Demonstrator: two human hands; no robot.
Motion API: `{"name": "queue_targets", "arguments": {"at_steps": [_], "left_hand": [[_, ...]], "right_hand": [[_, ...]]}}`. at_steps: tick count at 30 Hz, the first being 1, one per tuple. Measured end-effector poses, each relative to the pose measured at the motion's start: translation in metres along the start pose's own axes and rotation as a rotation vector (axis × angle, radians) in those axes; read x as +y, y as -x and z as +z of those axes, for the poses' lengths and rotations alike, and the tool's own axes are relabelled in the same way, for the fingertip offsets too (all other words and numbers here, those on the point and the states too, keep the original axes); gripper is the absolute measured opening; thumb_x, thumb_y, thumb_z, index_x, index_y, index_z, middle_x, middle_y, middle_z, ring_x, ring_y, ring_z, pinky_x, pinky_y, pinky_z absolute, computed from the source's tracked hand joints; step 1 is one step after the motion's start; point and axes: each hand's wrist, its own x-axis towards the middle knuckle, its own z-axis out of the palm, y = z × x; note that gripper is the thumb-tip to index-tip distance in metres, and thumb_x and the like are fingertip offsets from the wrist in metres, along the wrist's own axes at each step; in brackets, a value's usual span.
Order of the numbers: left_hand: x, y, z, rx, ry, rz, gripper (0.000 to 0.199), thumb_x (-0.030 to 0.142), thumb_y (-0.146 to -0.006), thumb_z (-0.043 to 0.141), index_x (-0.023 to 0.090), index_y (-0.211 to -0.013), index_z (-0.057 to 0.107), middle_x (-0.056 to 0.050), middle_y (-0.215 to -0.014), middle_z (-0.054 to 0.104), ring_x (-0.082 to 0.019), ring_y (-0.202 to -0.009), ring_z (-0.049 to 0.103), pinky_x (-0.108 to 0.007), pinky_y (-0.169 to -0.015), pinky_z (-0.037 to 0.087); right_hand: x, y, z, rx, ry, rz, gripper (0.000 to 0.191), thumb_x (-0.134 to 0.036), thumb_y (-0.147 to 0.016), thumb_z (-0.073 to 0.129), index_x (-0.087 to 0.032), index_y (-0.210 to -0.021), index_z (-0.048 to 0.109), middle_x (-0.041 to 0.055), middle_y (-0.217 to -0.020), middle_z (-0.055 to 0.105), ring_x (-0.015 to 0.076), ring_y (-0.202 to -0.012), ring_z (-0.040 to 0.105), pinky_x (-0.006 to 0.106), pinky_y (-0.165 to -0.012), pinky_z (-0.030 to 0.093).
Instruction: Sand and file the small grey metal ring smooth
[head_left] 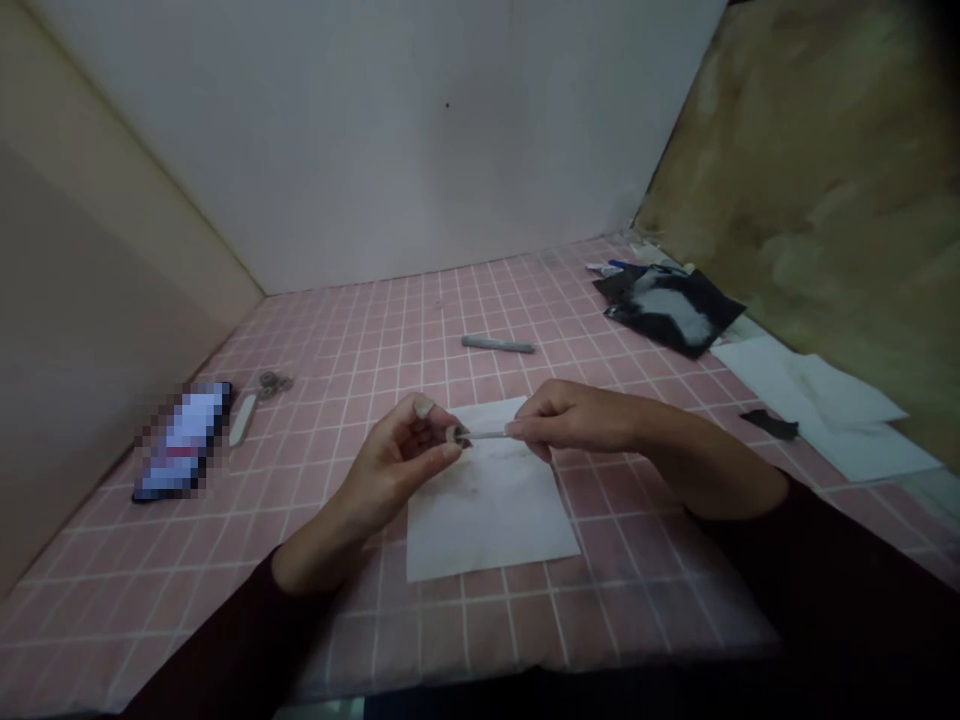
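Note:
Between the thumb and fingers of my left hand [397, 455] is a small round brownish piece [453, 434], too small to name surely; it looks like a ring. A light patch, perhaps a bandage or tape, covers one fingertip of that hand. My right hand [570, 415] pinches a thin, light-coloured rod-like tool [487, 435], whose far end meets the small piece. Both hands are above a white sheet of paper [495, 520], which has faint dusty marks near its middle.
A grey stick [498, 344] lies beyond the paper. On the left are a phone [184, 440], a white flat strip [242, 420] and several small grey rings [274, 382]. Black sandpaper-like sheets [705, 290], white papers [832, 410] and a dark scrap [769, 424] lie right. Walls bound the table.

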Motion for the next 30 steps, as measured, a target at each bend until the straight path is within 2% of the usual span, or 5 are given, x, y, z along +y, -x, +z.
{"name": "queue_targets", "arguments": {"at_steps": [4,12,18,26,30], "left_hand": [[0.000,0.000,-0.001,-0.042,-0.015,-0.036,0.020,0.019,-0.081,0.075,0.018,-0.094,0.060,-0.002,-0.093,0.067,-0.013,-0.082,0.064,-0.023,-0.071,0.052],[0.001,-0.001,-0.002,-0.004,0.029,-0.087,0.017,0.021,-0.084,0.073,0.018,-0.096,0.061,-0.001,-0.089,0.069,-0.014,-0.084,0.068,-0.026,-0.079,0.052],[0.009,-0.001,0.004,0.020,0.068,-0.133,0.019,0.025,-0.081,0.074,0.016,-0.093,0.063,-0.002,-0.079,0.068,-0.015,-0.075,0.066,-0.028,-0.075,0.052],[0.011,-0.001,0.006,-0.031,0.111,-0.209,0.015,0.027,-0.083,0.070,0.014,-0.087,0.065,-0.003,-0.072,0.066,-0.014,-0.069,0.061,-0.026,-0.070,0.048],[0.009,-0.003,0.003,-0.073,0.190,-0.229,0.017,0.029,-0.083,0.070,0.013,-0.086,0.066,-0.003,-0.070,0.067,-0.013,-0.065,0.061,-0.025,-0.067,0.047]], "right_hand": [[-0.004,-0.001,0.004,0.046,0.020,0.014,0.040,-0.035,-0.092,0.046,-0.014,-0.059,0.056,-0.0041,-0.051,0.040,0.0084,-0.052,0.038,0.027,-0.056,0.028],[-0.011,0.004,0.003,0.134,0.171,-0.006,0.039,-0.031,-0.093,0.045,-0.014,-0.058,0.053,-0.0037,-0.052,0.041,0.0082,-0.052,0.039,0.027,-0.057,0.027],[-0.012,0.006,0.002,0.121,0.190,-0.025,0.040,-0.034,-0.093,0.047,-0.015,-0.059,0.052,-0.0040,-0.052,0.040,0.0081,-0.052,0.039,0.026,-0.056,0.027],[-0.014,0.007,0.003,0.090,0.196,-0.035,0.039,-0.032,-0.093,0.047,-0.015,-0.059,0.052,-0.0045,-0.052,0.040,0.0078,-0.052,0.039,0.026,-0.057,0.026],[-0.016,0.007,0.006,0.142,0.204,-0.052,0.039,-0.031,-0.094,0.046,-0.015,-0.059,0.051,-0.0043,-0.052,0.040,0.0077,-0.052,0.037,0.026,-0.057,0.025]]}}
